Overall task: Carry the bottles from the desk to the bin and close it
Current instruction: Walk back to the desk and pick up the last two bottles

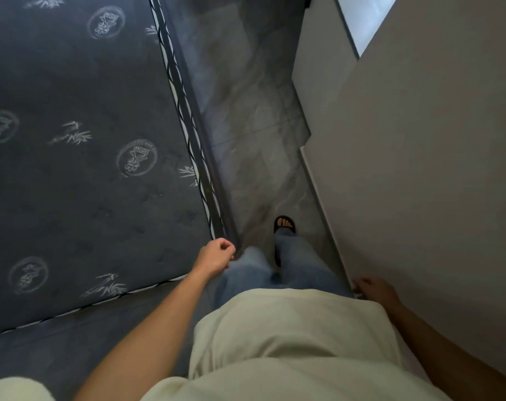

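Observation:
No bottle, desk or bin shows in the head view. My left hand [215, 256] hangs beside the corner of a bare mattress, its fingers curled into a loose fist with nothing in them. My right hand [374, 289] hangs low by the wall on the right, in shadow, fingers bent; whether it holds anything I cannot tell. I look straight down at my pale shirt, blue jeans and a black sandal [285, 225] on the floor.
A dark grey mattress [86, 154] with printed emblems fills the left side. A grey wall or cabinet panel [419, 169] runs along the right. Between them a narrow strip of grey tiled floor [246, 125] leads ahead.

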`<act>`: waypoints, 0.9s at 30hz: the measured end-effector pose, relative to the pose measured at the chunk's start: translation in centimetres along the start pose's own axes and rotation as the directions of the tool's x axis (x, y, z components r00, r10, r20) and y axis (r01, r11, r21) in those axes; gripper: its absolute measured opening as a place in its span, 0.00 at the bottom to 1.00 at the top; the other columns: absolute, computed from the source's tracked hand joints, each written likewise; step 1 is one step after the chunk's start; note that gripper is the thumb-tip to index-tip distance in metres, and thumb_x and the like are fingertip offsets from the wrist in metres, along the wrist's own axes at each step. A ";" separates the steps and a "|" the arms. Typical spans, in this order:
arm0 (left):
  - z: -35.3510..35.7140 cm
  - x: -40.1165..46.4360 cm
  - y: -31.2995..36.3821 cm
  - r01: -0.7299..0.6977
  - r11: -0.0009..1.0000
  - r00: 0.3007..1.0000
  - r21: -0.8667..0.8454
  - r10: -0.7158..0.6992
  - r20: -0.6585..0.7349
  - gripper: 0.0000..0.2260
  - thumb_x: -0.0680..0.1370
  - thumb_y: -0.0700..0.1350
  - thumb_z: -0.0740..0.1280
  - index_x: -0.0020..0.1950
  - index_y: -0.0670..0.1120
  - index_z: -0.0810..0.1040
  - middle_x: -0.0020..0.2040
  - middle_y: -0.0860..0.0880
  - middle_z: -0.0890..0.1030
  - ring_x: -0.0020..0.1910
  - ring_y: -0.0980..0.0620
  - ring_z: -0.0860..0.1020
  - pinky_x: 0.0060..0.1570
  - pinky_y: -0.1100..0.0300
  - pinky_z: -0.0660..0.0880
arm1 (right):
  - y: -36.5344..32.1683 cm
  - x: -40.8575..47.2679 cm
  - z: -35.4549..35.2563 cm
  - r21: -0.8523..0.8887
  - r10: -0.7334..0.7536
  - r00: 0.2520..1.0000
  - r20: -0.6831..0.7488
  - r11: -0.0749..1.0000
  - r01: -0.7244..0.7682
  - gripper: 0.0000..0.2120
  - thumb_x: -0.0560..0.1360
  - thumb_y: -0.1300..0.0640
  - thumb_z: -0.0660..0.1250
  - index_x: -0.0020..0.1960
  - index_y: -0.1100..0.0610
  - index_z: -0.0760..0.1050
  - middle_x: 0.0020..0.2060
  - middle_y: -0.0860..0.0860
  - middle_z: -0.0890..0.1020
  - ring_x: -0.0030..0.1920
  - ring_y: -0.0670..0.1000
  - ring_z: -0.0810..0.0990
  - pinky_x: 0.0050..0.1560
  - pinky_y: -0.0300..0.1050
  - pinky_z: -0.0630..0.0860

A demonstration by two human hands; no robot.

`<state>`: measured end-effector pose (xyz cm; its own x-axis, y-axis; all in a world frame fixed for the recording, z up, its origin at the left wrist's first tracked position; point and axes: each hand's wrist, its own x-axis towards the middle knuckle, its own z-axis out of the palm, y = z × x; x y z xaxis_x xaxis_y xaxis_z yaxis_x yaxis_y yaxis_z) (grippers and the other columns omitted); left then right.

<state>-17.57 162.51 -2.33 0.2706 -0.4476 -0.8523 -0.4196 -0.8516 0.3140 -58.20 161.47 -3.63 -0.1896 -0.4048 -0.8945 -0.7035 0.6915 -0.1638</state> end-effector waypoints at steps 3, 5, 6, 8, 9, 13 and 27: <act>-0.6 -0.3 -0.5 0.082 0.997 0.997 0.000 -0.082 0.007 0.07 0.78 0.45 0.66 0.45 0.47 0.83 0.40 0.47 0.87 0.36 0.48 0.83 0.45 0.53 0.81 | -8.2 2.5 -2.7 0.048 -0.046 0.999 -0.013 0.998 0.046 0.11 0.80 0.57 0.62 0.50 0.60 0.82 0.48 0.61 0.86 0.43 0.58 0.83 0.46 0.50 0.78; -1.2 -0.3 -1.2 0.146 0.989 0.989 0.008 -0.146 -0.002 0.08 0.79 0.45 0.66 0.47 0.46 0.84 0.44 0.47 0.86 0.40 0.47 0.82 0.43 0.55 0.79 | -14.0 4.0 -4.2 0.041 -0.133 0.991 -0.019 0.990 0.133 0.08 0.80 0.56 0.62 0.48 0.53 0.80 0.46 0.58 0.86 0.41 0.56 0.82 0.43 0.47 0.76; -1.5 -0.1 -1.5 0.174 0.985 0.985 0.006 -0.174 -0.005 0.09 0.80 0.45 0.65 0.48 0.44 0.84 0.45 0.46 0.86 0.40 0.47 0.82 0.40 0.57 0.77 | -16.5 4.6 -4.7 0.040 -0.156 0.988 0.006 0.987 0.156 0.08 0.80 0.56 0.62 0.47 0.51 0.79 0.45 0.56 0.85 0.40 0.55 0.83 0.41 0.45 0.76; -2.3 0.4 -2.1 0.219 0.976 0.976 -0.007 -0.219 0.009 0.11 0.81 0.42 0.63 0.46 0.40 0.83 0.45 0.43 0.86 0.40 0.49 0.79 0.36 0.59 0.71 | -21.6 6.1 -5.7 0.032 -0.231 0.973 -0.003 0.973 0.231 0.07 0.80 0.55 0.62 0.49 0.50 0.79 0.42 0.53 0.85 0.39 0.54 0.83 0.39 0.43 0.76; -2.8 0.7 -2.2 0.239 0.971 0.971 -0.009 -0.239 0.027 0.12 0.82 0.40 0.63 0.42 0.40 0.81 0.43 0.43 0.84 0.40 0.49 0.77 0.36 0.59 0.69 | -24.2 6.7 -6.1 0.035 -0.261 0.965 -0.015 0.965 0.261 0.07 0.80 0.55 0.63 0.51 0.50 0.80 0.42 0.52 0.84 0.38 0.53 0.83 0.39 0.43 0.76; -6.2 2.9 -0.6 0.323 0.946 0.945 -0.017 -0.321 0.064 0.19 0.81 0.37 0.62 0.30 0.46 0.69 0.32 0.47 0.73 0.41 0.52 0.69 0.34 0.56 0.62 | -33.0 9.2 -6.9 0.023 -0.322 0.947 -0.006 0.946 0.322 0.08 0.80 0.59 0.63 0.54 0.55 0.80 0.40 0.54 0.83 0.34 0.51 0.80 0.33 0.42 0.73; -26.6 21.7 23.8 0.119 0.968 0.993 -0.221 -0.115 0.033 0.07 0.80 0.43 0.63 0.45 0.45 0.79 0.40 0.44 0.81 0.31 0.47 0.75 0.29 0.60 0.68 | -43.5 12.2 -11.4 -0.076 -0.090 0.996 0.010 0.993 0.091 0.09 0.78 0.58 0.66 0.54 0.56 0.83 0.45 0.53 0.87 0.47 0.56 0.85 0.51 0.50 0.80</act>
<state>1.38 125.26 -2.23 0.2887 -0.3375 -0.8959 -0.1824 -0.9381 0.2946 -37.73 119.59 -2.64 -0.1186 -0.4595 -0.8802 -0.7681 0.6043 -0.2120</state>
